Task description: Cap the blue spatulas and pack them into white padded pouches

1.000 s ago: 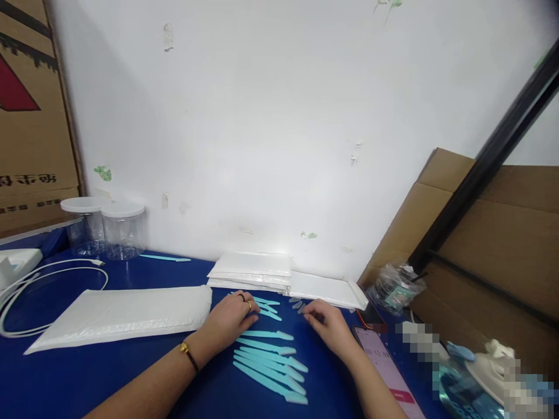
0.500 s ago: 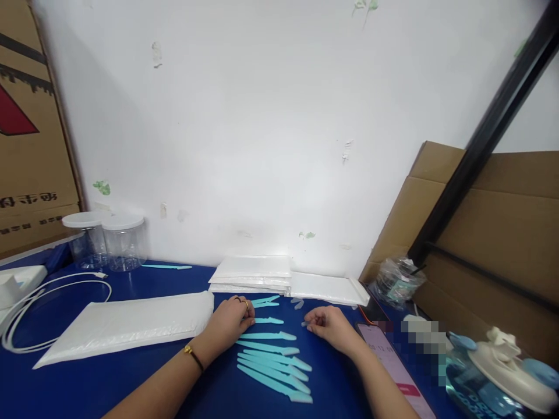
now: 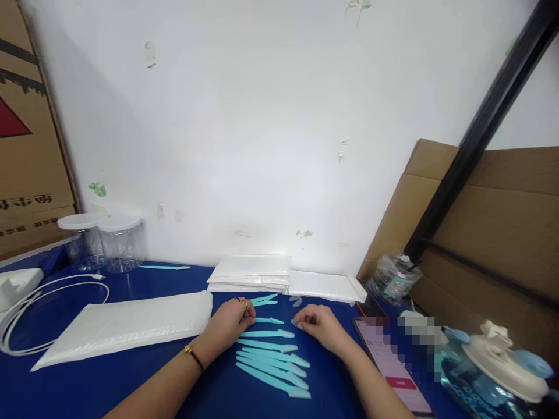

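Note:
My left hand (image 3: 231,319) pinches the handle end of a teal eyebrow razor (image 3: 269,320), whose blade end points right. Facing that end, slightly apart from it, my right hand (image 3: 321,326) holds a small clear blade cap (image 3: 294,322) between thumb and finger. Several more teal razors (image 3: 273,373) lie fanned on the blue table below, blade ends to the right. Just beyond the held razor rest a couple of others (image 3: 264,299), partly crossed. A few loose clear caps (image 3: 296,301) lie behind my right hand.
A white padded mailer (image 3: 126,326) lies at left, near a white cable (image 3: 26,308) and two lidded clear jars (image 3: 121,244). Stacked white mailers (image 3: 248,273) sit against the wall. At right are a phone (image 3: 393,366), a bagged cup (image 3: 395,279) and a water bottle (image 3: 498,372).
My right hand has moved left with the clear cap, closer to the blade end of the held razor. My left hand keeps its grip in nearly the same place.

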{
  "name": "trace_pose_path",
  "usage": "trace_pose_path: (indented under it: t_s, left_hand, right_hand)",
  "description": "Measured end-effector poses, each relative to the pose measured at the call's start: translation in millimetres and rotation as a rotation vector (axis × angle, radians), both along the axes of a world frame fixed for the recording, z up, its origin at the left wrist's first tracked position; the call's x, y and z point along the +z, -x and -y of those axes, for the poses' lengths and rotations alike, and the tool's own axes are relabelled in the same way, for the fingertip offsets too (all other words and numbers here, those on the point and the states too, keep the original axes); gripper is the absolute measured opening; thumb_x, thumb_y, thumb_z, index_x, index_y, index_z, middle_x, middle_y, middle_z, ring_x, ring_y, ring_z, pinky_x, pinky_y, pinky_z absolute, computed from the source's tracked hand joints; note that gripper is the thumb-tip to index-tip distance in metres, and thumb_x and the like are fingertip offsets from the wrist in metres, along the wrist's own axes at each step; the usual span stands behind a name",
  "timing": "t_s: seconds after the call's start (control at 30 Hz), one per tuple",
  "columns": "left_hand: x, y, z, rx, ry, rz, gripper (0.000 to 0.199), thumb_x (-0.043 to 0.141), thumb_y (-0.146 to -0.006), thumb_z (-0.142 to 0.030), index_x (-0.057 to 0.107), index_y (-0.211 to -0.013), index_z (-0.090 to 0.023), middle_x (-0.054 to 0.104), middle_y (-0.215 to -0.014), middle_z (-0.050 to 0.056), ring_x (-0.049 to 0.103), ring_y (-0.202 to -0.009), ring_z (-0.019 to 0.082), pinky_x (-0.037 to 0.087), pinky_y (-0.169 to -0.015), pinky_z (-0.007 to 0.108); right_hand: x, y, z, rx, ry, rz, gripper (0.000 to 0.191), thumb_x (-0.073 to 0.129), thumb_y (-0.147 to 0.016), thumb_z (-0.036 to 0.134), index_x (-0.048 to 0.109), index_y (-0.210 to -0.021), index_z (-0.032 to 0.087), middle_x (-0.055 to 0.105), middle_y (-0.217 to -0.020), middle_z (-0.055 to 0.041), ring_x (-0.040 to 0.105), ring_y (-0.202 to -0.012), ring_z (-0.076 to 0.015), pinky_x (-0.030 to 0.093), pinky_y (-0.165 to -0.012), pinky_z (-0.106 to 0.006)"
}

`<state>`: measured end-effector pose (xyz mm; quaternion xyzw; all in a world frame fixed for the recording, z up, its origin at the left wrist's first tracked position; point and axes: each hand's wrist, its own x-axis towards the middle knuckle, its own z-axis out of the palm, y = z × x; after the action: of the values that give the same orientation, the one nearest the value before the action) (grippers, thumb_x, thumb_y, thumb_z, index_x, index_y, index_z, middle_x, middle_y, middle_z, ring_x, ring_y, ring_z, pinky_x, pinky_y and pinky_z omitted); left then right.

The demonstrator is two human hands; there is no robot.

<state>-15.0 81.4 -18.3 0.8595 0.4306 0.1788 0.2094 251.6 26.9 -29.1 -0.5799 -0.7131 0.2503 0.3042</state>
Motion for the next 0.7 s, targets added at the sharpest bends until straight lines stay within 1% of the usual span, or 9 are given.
trace_pose_path:
  t_s: [0.07, 0.13, 0.27, 0.37, 0.5, 0.53, 0.6, 0.63, 0.7]
  left_hand:
    - [-1.4, -2, 0, 0.001, -0.006, 0.009, 0.011, 0.051, -0.079, -0.025, 0.061, -0.077, -0.02, 0.062, -0.081, 0.001, 0.055, -0.079, 0.016, 0.036, -0.066, 0.024]
    - [-1.4, -3, 1, 0.002, -0.014, 0.015, 0.01, 0.052, -0.079, -0.024, 0.061, -0.077, -0.021, 0.062, -0.081, 0.0, 0.055, -0.079, 0.016, 0.036, -0.067, 0.024]
    - [-0.2, -5, 3, 0.0, -0.021, 0.015, 0.008, 0.054, -0.078, -0.023, 0.061, -0.076, -0.021, 0.063, -0.081, -0.001, 0.055, -0.077, 0.016, 0.035, -0.066, 0.024]
    - [-1.0, -9, 6, -0.017, -0.021, 0.01, 0.008, 0.055, -0.078, -0.023, 0.062, -0.076, -0.021, 0.064, -0.081, -0.001, 0.056, -0.079, 0.016, 0.035, -0.067, 0.024]
    - [-2.1, -10, 7, -0.05, -0.018, -0.013, 0.007, 0.058, -0.077, -0.027, 0.063, -0.077, -0.022, 0.064, -0.081, -0.002, 0.056, -0.079, 0.016, 0.036, -0.069, 0.024]
    - [-2.0, -9, 6, -0.051, -0.038, -0.014, 0.008, 0.059, -0.077, -0.029, 0.064, -0.08, -0.023, 0.065, -0.084, -0.002, 0.056, -0.082, 0.016, 0.037, -0.071, 0.025]
    - [-1.8, -4, 2, -0.021, -0.118, -0.02, 0.014, 0.058, -0.079, -0.032, 0.064, -0.091, -0.025, 0.064, -0.093, -0.001, 0.055, -0.092, 0.018, 0.037, -0.077, 0.027]
    - [-2.0, -1, -1, 0.007, -0.163, -0.034, 0.018, 0.056, -0.081, -0.031, 0.063, -0.096, -0.025, 0.063, -0.098, 0.0, 0.054, -0.096, 0.019, 0.036, -0.08, 0.028]
    - [-2.8, 4, -5, 0.054, -0.217, -0.083, 0.021, 0.053, -0.083, -0.029, 0.062, -0.102, -0.025, 0.061, -0.104, 0.002, 0.052, -0.102, 0.021, 0.036, -0.083, 0.03]
  right_hand:
    - [1.1, 8, 1, 0.031, -0.072, 0.019, 0.018, 0.057, -0.075, 0.014, 0.072, -0.083, 0.021, 0.066, -0.079, -0.0018, 0.058, -0.069, -0.014, 0.043, -0.062, -0.023]
    - [2.1, 15, 0, 0.047, -0.101, 0.035, 0.019, 0.056, -0.076, 0.013, 0.072, -0.083, 0.022, 0.066, -0.08, -0.0021, 0.059, -0.07, -0.0145, 0.043, -0.063, -0.023]
    - [4.3, 27, 2, 0.062, -0.102, 0.056, 0.017, 0.058, -0.076, 0.014, 0.072, -0.082, 0.022, 0.064, -0.077, -0.0018, 0.058, -0.066, -0.014, 0.043, -0.06, -0.022]
    - [7.6, 34, 5, 0.087, -0.099, 0.063, 0.018, 0.058, -0.076, 0.013, 0.072, -0.081, 0.023, 0.064, -0.077, -0.0013, 0.058, -0.068, -0.0138, 0.043, -0.062, -0.022]
    - [11.9, 29, 7, 0.131, -0.078, 0.09, 0.017, 0.057, -0.078, 0.015, 0.072, -0.081, 0.023, 0.065, -0.078, -0.0012, 0.059, -0.07, -0.0143, 0.044, -0.064, -0.023]
    - [12.1, 25, 5, 0.11, -0.095, 0.106, 0.017, 0.055, -0.08, 0.017, 0.072, -0.083, 0.022, 0.064, -0.08, -0.0018, 0.059, -0.072, -0.015, 0.045, -0.066, -0.024]
    - [10.9, 14, -1, 0.021, -0.158, 0.152, 0.02, 0.052, -0.082, 0.019, 0.07, -0.089, 0.022, 0.063, -0.086, -0.004, 0.06, -0.08, -0.0171, 0.046, -0.074, -0.027]
    - [9.4, 8, -4, -0.025, -0.191, 0.181, 0.022, 0.05, -0.083, 0.018, 0.069, -0.094, 0.021, 0.062, -0.091, -0.0053, 0.059, -0.085, -0.0182, 0.045, -0.079, -0.029]
    - [5.5, 1, -10, -0.067, -0.22, 0.246, 0.028, 0.047, -0.082, 0.016, 0.066, -0.103, 0.022, 0.06, -0.1, -0.0068, 0.057, -0.094, -0.0196, 0.043, -0.085, -0.03]
